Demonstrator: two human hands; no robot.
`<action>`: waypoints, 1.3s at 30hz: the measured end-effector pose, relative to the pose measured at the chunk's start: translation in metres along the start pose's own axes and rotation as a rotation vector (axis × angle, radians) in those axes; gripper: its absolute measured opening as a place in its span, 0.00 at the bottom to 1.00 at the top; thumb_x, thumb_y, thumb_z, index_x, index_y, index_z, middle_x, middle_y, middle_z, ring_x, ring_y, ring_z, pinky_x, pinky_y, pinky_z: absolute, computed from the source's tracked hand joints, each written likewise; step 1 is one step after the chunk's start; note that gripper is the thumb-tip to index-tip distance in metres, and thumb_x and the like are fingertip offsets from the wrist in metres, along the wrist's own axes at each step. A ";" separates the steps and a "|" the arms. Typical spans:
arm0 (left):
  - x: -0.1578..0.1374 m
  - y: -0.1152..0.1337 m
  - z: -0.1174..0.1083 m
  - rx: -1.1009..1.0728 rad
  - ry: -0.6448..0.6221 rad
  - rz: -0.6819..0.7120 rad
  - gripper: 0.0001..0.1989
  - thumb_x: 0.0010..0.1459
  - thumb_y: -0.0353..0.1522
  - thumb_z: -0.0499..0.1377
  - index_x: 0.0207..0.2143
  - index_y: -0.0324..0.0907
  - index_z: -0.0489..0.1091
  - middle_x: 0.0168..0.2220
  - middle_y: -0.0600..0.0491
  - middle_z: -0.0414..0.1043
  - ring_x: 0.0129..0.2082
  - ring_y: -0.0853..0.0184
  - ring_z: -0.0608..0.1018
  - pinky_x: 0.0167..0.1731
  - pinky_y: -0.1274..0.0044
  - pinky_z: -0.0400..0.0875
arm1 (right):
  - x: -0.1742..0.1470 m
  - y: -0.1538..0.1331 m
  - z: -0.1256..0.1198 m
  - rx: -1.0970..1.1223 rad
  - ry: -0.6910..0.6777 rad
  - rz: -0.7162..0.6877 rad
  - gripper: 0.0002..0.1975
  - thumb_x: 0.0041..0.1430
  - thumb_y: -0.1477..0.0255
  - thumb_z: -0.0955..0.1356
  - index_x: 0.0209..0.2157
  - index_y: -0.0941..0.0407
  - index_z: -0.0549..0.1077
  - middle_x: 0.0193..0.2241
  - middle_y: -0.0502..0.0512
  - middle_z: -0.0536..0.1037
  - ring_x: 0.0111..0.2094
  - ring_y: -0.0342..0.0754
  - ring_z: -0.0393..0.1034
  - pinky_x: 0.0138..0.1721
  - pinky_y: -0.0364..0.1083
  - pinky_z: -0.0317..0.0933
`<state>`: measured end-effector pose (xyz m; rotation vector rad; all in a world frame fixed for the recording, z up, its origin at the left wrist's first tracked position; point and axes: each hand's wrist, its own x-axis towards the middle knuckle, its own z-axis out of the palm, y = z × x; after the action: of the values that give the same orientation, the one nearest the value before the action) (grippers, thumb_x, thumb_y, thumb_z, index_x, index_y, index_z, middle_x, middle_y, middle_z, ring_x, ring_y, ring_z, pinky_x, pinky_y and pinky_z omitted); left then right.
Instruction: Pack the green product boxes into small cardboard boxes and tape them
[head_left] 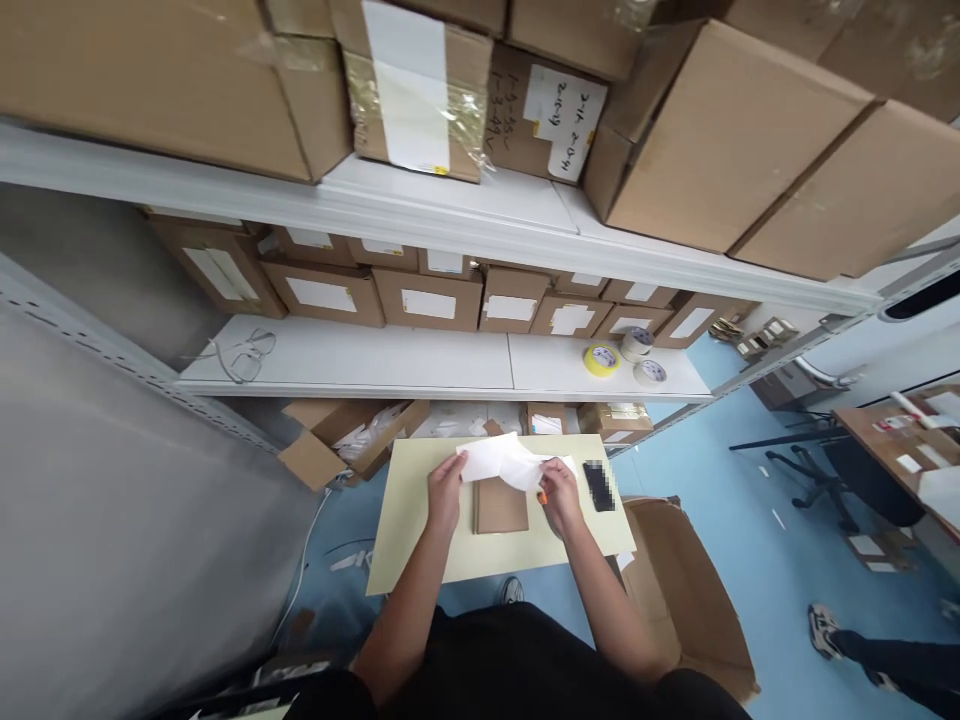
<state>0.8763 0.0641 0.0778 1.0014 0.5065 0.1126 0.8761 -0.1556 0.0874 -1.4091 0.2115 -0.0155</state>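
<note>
A sheet of white paper (484,457) is stretched between my two hands, with a bend or overlap near its middle. My left hand (445,492) pinches its left end. At the other end, my right hand (559,493) grips the paper with closed fingers. A small orange item (541,497) shows at the right fingers; its kind is hard to make out. Below the paper, a flat brown cardboard box (501,512) lies on the pale yellow table (409,535). Right of my right hand lies a dark, blurred-out flat object (599,485).
Shelves ahead hold several labelled cardboard boxes (429,303), eyeglasses (247,358) and rolls of tape (601,360). An open carton (694,580) stands right of the table, another (367,430) behind it at left. Another person's leg (885,655) shows at far right.
</note>
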 end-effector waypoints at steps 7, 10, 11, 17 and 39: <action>0.035 0.062 -0.109 -0.063 0.428 0.229 0.23 0.47 0.49 0.70 0.33 0.39 0.78 0.30 0.52 0.80 0.31 0.65 0.78 0.31 0.77 0.71 | 0.026 0.042 0.080 0.012 0.149 0.113 0.14 0.42 0.63 0.74 0.29 0.52 0.68 0.23 0.46 0.73 0.25 0.45 0.69 0.29 0.45 0.66; 0.021 0.077 -0.145 0.035 0.421 0.278 0.21 0.51 0.50 0.67 0.32 0.41 0.77 0.31 0.52 0.80 0.31 0.65 0.77 0.32 0.77 0.71 | 0.036 0.067 0.159 0.027 -0.005 0.264 0.16 0.38 0.66 0.76 0.32 0.54 0.73 0.26 0.48 0.77 0.28 0.46 0.72 0.30 0.45 0.67; 0.015 0.080 -0.156 0.062 0.425 0.291 0.21 0.53 0.51 0.66 0.31 0.41 0.77 0.31 0.53 0.79 0.31 0.65 0.77 0.32 0.77 0.71 | 0.040 0.074 0.188 0.012 -0.063 0.313 0.16 0.37 0.67 0.76 0.31 0.54 0.73 0.26 0.49 0.77 0.28 0.46 0.73 0.31 0.45 0.68; -0.019 0.088 -0.216 0.170 0.493 0.351 0.22 0.57 0.52 0.63 0.33 0.40 0.77 0.29 0.55 0.76 0.31 0.66 0.75 0.34 0.77 0.70 | 0.069 0.102 0.341 -0.073 -0.170 0.411 0.14 0.36 0.70 0.74 0.29 0.54 0.70 0.20 0.43 0.74 0.23 0.43 0.69 0.27 0.42 0.64; 0.000 -0.015 -0.100 1.016 -0.351 0.553 0.20 0.55 0.36 0.69 0.52 0.50 0.79 0.64 0.44 0.66 0.64 0.47 0.66 0.65 0.57 0.59 | -0.042 0.087 0.139 0.135 0.199 0.350 0.14 0.38 0.63 0.78 0.27 0.55 0.79 0.24 0.51 0.80 0.25 0.46 0.71 0.30 0.45 0.66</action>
<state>0.8283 0.1332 0.0220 2.0979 -0.0965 0.1720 0.8465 0.0001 0.0277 -1.2207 0.6094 0.1171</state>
